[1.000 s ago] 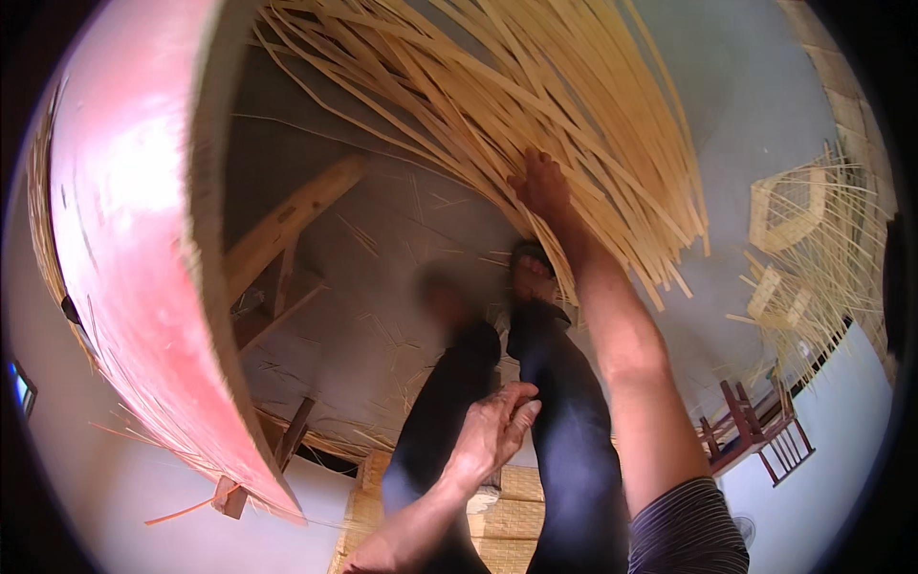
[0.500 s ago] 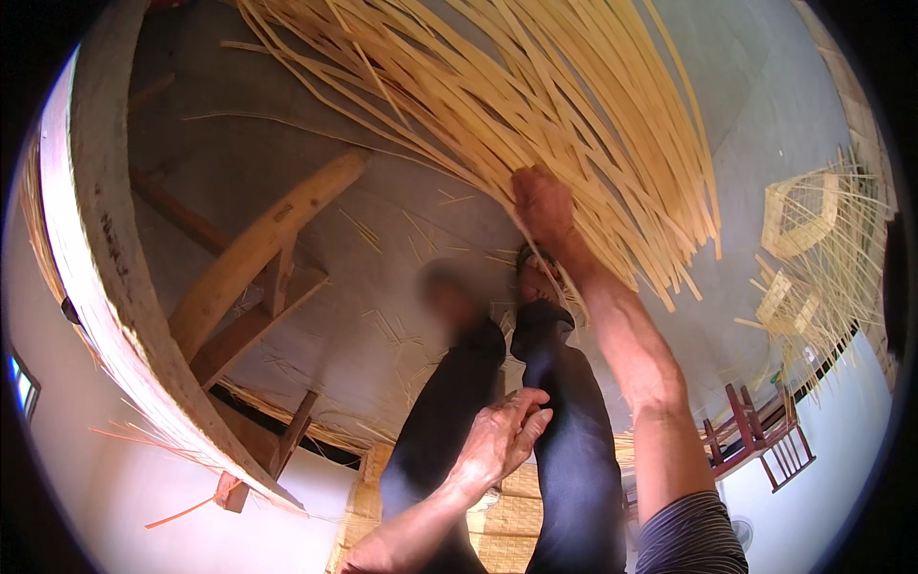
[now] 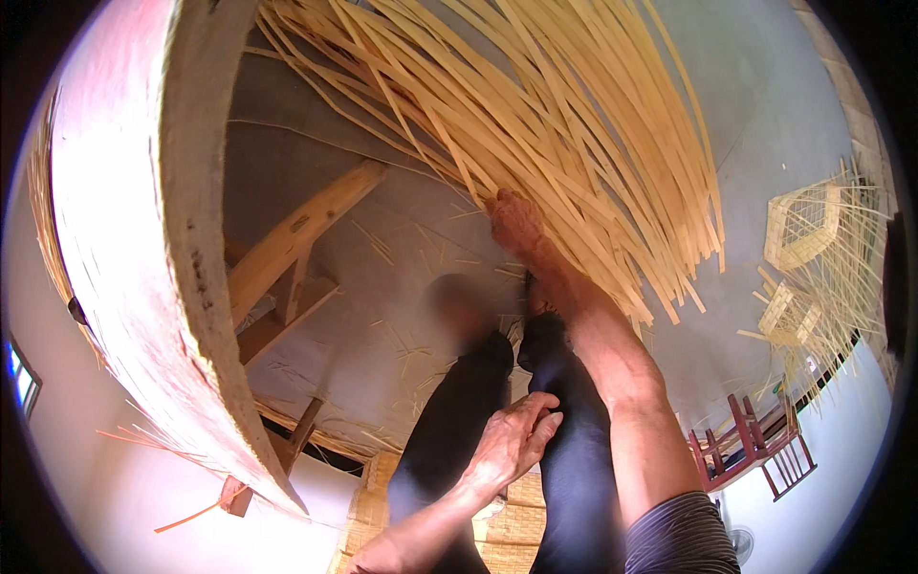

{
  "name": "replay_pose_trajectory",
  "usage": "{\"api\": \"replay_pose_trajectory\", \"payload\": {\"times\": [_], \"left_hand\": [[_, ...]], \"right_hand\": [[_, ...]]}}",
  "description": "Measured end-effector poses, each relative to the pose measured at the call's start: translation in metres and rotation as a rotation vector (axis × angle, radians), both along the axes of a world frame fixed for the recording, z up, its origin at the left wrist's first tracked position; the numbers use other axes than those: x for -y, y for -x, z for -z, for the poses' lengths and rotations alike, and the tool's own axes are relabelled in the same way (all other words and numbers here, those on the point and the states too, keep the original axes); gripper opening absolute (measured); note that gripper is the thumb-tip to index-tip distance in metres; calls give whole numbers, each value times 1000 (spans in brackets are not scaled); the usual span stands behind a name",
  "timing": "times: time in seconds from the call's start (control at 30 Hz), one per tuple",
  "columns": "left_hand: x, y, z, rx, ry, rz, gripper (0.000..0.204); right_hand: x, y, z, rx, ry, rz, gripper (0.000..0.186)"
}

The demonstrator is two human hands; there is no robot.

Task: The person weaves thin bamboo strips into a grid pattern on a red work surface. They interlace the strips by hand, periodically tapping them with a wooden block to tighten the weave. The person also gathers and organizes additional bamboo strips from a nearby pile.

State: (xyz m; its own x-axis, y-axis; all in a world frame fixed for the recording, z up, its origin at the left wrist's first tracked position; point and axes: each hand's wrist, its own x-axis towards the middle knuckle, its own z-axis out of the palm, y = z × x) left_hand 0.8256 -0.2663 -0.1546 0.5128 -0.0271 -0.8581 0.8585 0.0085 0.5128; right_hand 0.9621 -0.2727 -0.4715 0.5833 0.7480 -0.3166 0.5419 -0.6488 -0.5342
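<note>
A large sheaf of pale bamboo strips [image 3: 535, 124], too many to be counted, is spread in a fan over the grey concrete floor [image 3: 382, 316], its long axis running from the upper left to the lower right, where the loose cut ends point. The right hand [image 3: 516, 222] is stretched out to the near edge of the sheaf, fingers closed on the strips there; exactly how many are gripped cannot be told. The left hand [image 3: 507, 442] is held loosely open, fingers together, resting against two dark-trousered legs [image 3: 516, 421], and nothing is held in it. One big round wooden frame [image 3: 143, 249] is seen on the left, with timber beams [image 3: 287, 249] beside it. Two half-woven baskets [image 3: 803, 258] are set well apart, near the floor's right edge, and a red chair [image 3: 746, 445] stands at the lower right.
</note>
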Motion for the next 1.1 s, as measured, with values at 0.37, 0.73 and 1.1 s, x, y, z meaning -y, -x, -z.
{"api": "replay_pose_trajectory", "payload": {"times": [0.37, 0.73, 1.1], "left_hand": [[-6, -6, 1, -33, 7, 7, 31], [-10, -8, 0, 41, -30, 13, 33], [-16, -23, -10, 8, -19, 14, 34]], "right_hand": [[2, -124, 9, 224, 208, 208, 17], [-37, -115, 14, 233, 239, 200, 22], [-40, -123, 28, 134, 227, 290, 17]]}}
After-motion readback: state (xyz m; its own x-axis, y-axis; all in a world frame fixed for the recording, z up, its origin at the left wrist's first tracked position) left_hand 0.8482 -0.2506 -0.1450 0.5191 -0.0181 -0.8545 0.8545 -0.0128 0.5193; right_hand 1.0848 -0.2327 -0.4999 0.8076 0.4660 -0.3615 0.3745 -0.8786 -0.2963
